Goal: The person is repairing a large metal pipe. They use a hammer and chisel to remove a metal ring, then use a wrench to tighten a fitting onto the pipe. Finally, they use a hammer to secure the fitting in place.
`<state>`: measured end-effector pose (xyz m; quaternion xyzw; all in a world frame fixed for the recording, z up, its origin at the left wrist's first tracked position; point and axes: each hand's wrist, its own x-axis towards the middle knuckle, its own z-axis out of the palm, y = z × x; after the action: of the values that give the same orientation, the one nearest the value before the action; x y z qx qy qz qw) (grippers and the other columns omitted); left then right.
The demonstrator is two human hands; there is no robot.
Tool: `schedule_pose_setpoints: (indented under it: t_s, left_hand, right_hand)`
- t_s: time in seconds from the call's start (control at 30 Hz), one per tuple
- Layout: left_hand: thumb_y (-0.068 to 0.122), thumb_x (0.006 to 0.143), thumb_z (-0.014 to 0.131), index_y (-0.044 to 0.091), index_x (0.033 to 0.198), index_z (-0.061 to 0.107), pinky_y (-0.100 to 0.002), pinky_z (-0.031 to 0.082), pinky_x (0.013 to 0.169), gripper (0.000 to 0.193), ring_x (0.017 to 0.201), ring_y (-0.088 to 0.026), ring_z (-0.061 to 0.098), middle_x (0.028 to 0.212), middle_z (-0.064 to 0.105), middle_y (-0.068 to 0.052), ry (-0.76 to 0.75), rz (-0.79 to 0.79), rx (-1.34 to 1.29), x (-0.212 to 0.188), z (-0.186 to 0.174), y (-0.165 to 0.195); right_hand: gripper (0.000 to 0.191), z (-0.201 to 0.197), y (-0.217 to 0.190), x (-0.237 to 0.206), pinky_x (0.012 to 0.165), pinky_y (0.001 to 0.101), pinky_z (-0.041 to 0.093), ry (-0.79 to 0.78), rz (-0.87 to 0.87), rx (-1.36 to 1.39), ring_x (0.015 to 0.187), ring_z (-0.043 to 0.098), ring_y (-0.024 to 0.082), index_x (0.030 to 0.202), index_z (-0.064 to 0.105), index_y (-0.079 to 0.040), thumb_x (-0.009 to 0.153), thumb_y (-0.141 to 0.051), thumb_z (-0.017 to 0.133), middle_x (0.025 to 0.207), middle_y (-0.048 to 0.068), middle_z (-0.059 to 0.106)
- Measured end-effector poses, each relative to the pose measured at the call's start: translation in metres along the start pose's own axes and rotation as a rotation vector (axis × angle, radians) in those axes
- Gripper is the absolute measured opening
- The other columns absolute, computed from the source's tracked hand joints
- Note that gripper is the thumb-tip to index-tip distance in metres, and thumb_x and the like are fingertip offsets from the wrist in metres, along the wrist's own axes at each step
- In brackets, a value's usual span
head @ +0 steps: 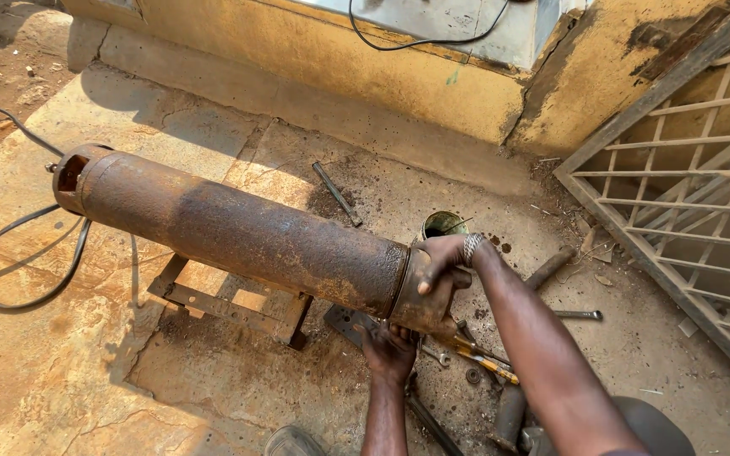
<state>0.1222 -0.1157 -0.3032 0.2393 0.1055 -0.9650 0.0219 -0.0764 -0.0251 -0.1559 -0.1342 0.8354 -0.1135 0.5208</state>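
Note:
A long rusty steel cylinder (230, 232) lies across a low metal stand (230, 304) on the concrete ground. Its near end carries a rusty end cap (422, 297). My right hand (443, 260), with a ring on one finger, grips the top of that cap. Below the cap, my left hand (389, 350) presses up against its underside. The far end of the cylinder (69, 173) is open at the upper left.
A black cable (19, 253) loops on the ground at the left. A small tin can (443, 224), a metal rod (337, 194), a yellow-handled tool (487, 363) and loose metal parts lie around the cap. A metal grille (686, 203) leans against a yellow wall (365, 67).

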Motion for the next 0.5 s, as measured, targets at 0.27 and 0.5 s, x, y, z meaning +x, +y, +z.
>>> schedule_pose_setpoints:
  t_s: [0.27,0.5]
  left_hand:
    - [0.097,0.068,0.047,-0.004,0.158,0.017,-0.055,0.031,0.111,0.138,0.135,-0.041,0.035,0.154,0.027,-0.032,-0.162,-0.070,-0.153,0.024,0.067,-0.039]
    - [0.100,0.071,0.026,0.003,0.159,0.022,-0.053,0.025,0.123,0.131,0.148,-0.039,0.032,0.162,0.024,-0.029,-0.230,-0.150,0.116,0.009,0.048,-0.019]
  right_hand:
    - [0.144,0.080,-0.019,-0.039,0.118,0.0537,0.033,0.611,0.031,-0.421,0.146,0.032,0.040,0.157,0.014,-0.011,0.053,-0.085,0.082,0.161,0.024,0.021]
    - [0.152,0.120,-0.067,-0.082,0.119,0.0586,0.024,0.819,0.115,-0.433,0.145,0.029,0.047,0.158,0.008,-0.006,0.051,-0.084,0.084,0.159,0.033,0.017]
